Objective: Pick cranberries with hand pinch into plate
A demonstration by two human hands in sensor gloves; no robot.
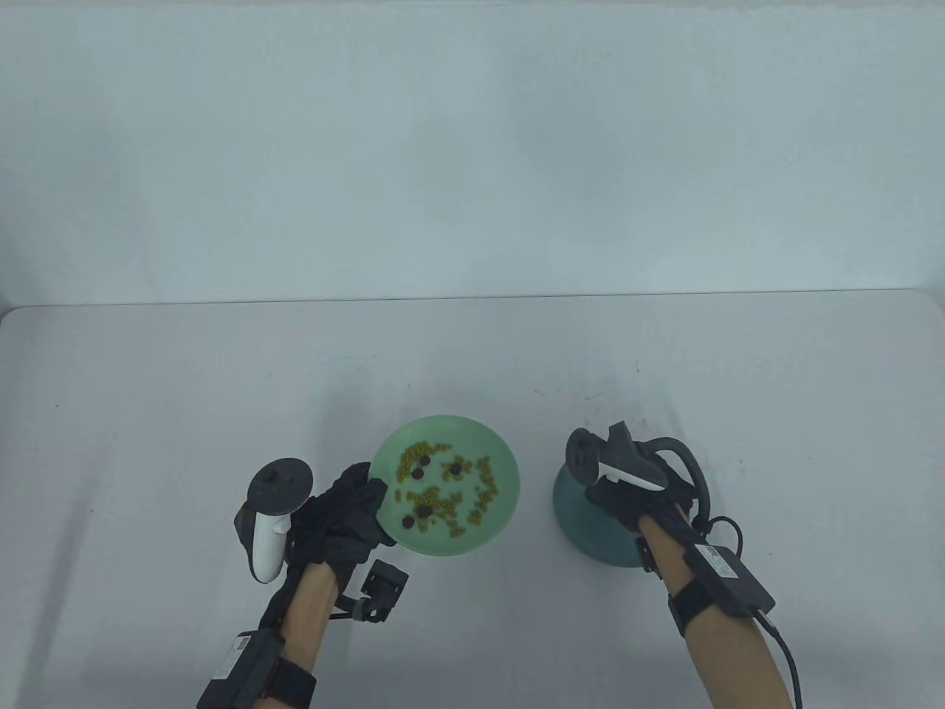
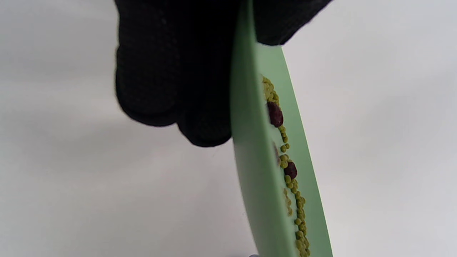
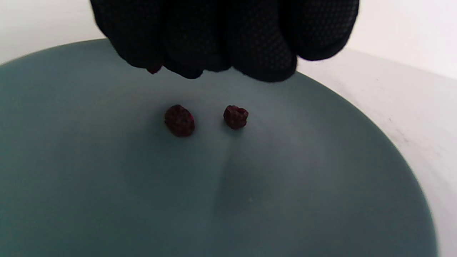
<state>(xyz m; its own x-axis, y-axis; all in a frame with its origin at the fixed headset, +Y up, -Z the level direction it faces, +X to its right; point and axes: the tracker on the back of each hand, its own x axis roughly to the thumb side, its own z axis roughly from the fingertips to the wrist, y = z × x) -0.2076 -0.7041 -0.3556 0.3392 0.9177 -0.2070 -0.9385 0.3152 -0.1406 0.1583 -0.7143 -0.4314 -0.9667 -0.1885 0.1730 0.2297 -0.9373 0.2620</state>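
A light green plate holds several dark cranberries mixed with many small green beans. My left hand grips this plate's left rim; in the left wrist view the fingers lie under the plate and the thumb lies on top, with cranberries in it. My right hand hovers over a dark teal plate. In the right wrist view the bunched fingertips pinch a red cranberry bit above the teal plate, where two cranberries lie.
The plates sit side by side near the front of a white table, the green one on the left. A pale wall rises behind the table's far edge.
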